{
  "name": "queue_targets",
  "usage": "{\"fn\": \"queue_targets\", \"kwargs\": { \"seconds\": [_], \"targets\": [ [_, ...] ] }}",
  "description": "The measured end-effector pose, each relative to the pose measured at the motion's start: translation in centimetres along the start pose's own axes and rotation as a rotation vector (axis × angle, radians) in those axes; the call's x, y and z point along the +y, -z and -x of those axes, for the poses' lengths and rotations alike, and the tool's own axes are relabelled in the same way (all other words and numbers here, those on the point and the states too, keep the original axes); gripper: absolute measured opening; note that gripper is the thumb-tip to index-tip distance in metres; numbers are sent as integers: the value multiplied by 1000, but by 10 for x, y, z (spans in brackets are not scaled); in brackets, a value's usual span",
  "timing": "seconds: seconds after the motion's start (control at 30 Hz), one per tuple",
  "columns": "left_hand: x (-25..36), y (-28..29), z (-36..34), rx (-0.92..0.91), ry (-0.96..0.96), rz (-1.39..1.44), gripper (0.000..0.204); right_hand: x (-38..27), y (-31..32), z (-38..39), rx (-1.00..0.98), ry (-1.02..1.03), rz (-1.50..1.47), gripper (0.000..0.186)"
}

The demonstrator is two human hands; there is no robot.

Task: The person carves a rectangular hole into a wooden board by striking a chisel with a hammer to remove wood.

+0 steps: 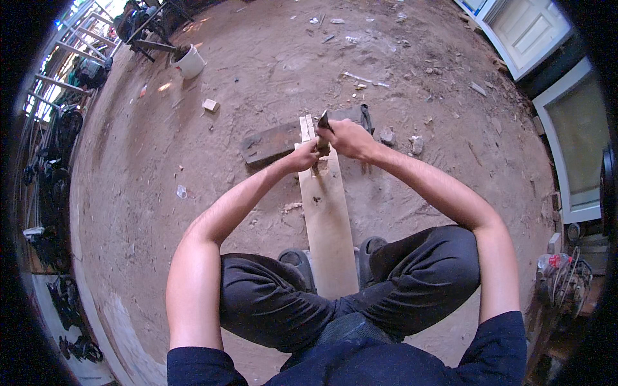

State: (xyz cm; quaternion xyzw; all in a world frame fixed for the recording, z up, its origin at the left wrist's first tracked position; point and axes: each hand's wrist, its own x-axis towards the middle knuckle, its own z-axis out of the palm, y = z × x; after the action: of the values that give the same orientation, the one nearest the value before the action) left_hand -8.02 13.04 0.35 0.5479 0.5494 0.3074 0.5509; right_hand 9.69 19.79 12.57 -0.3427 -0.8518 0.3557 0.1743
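Note:
A long pale wooden board (329, 238) runs away from me between my bent legs. Its far end (306, 125) is cut into narrow prongs, and a recess (319, 170) with rough edges lies just nearer than my hands. My left hand (305, 157) is closed low around a chisel-like tool, its fingers right over the board. Higher up and to the right, my right hand (349, 137) is closed on the same upright tool. A dark metal part (324, 119) sticks up beside its fingers. The tool's lower tip is hidden. A dark knot (316, 201) marks the board.
A weathered dark plank (270, 143) lies crosswise beneath the board's far end. On the dirt floor are a small wood block (210, 105), stones (417, 145) and scraps. A white bucket (188, 62) stands far left; white framed panels (570, 141) lean at right.

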Motion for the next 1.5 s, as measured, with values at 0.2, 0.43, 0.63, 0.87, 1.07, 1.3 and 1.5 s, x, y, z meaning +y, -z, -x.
{"fn": "queue_targets", "kwargs": {
  "seconds": [0.2, 0.43, 0.63, 0.87, 1.07, 1.3, 1.5],
  "targets": [
    [-5, 3, -3, -37, -2, -1, 30, 2, -3, 5, -66, 21, 159, 46],
    [-8, 3, -2, -58, -88, 12, 36, -1, -1, 3, -47, 32, 55, 46],
    [2, -1, -1, -37, -38, 4, 42, 3, -2, 3, 16, -81, -154, 44],
    [-4, 5, -4, -66, -8, -88, 31, 12, -4, 2, -121, -52, 1, 41],
    [1, 2, -5, -73, 5, -8, 30, 13, -2, 1, -97, -83, 2, 44],
    [3, 3, -3, -84, -72, -56, 27, 10, -1, -1, -120, 2, 74, 48],
    [3, 2, -1, -66, -5, 5, 26, 13, -8, -2, -87, 54, 9, 45]
  ]
}}
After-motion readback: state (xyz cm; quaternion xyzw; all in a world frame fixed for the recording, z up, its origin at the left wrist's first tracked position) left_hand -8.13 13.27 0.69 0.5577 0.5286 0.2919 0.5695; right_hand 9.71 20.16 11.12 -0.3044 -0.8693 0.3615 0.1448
